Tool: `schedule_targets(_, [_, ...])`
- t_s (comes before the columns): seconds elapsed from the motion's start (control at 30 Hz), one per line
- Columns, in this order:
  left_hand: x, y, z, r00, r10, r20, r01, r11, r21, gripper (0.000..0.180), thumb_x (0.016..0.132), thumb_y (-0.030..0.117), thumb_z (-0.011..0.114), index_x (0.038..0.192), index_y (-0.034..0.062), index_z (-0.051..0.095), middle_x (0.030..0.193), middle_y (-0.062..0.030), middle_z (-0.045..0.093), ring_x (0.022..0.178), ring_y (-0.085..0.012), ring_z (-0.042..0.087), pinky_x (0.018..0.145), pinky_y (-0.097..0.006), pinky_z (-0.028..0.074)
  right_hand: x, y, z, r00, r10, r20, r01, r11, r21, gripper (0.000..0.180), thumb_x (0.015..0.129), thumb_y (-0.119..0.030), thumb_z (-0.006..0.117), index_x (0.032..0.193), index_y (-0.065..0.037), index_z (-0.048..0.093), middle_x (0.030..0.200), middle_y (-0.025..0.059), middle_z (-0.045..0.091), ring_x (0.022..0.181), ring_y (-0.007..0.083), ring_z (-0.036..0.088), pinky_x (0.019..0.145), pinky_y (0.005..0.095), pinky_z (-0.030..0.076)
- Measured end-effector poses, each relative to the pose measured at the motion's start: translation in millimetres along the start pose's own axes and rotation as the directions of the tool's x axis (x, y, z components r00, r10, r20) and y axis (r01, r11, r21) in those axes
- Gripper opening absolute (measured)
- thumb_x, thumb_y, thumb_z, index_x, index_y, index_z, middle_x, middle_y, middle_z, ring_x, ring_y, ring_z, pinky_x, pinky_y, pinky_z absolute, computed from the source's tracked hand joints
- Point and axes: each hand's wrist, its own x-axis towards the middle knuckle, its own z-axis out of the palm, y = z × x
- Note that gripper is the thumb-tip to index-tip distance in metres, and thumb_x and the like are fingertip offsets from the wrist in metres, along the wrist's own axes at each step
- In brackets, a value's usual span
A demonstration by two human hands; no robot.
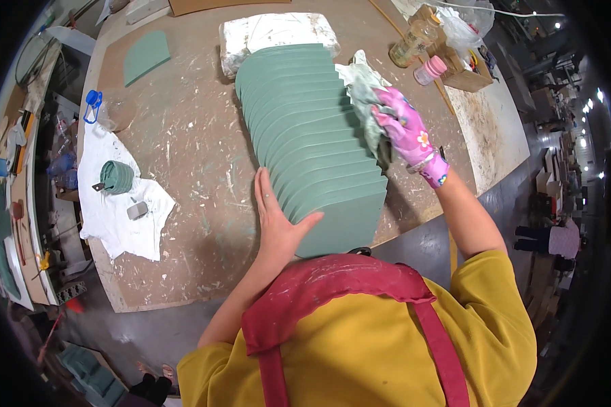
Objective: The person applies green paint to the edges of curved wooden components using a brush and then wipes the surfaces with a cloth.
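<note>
A long overlapping row of green panels (312,136), each with a rounded corner, lies fanned across the table toward me. My bare left hand (278,217) rests against the row's near left edge, fingers stretched out and thumb lying on the nearest panels. In a pink flowered glove, my right hand (404,125) grips a pale, green-stained cloth (368,112) at the row's right edge. The cloth touches or nearly touches the panel edges there. The far end of the row leans on a white wrapped block (278,32).
One loose green panel (147,57) lies at the far left. A green-coated pot (116,177) and small grey block (137,210) sit on a white cloth (108,227). At the far right stand a bottle (414,42), a pink-capped jar (430,70) and a box (470,79).
</note>
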Motion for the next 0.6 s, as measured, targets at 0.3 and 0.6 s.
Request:
schedule_targets(0.3, [-7,0,7,0.999,-0.042,-0.021,0.040,0.997,-0.060,0.107,0.067,0.009,0.078,0.148,0.0033,0.009,0.147,-0.0196,0.023,0.137,-0.0311,0.026,0.113,-0.041,0.023,-35,3,24,0.977,0.213,-0.024,-0.198,0.941,0.276,0.036,0.089,-0.008,0.058,0.123,0.003,0.053,0.115,0.0115,0.058,0.103,0.0177,0.059,0.089,0.0281,0.047])
schedule_targets(0.6, [-8,-4,10,0.990,-0.135,-0.045,0.095,0.865,-0.493,0.102,0.066,0.008,0.078,0.146,-0.0008,0.015,0.144,-0.0191,0.024,0.135,-0.0315,0.026,0.112,-0.040,0.021,-28,-4,66,0.799,0.587,-0.131,-0.247,0.518,0.819,0.044,0.088,-0.005,0.060,0.129,0.004,0.047,0.114,0.0086,0.059,0.103,0.0137,0.057,0.089,0.0250,0.046])
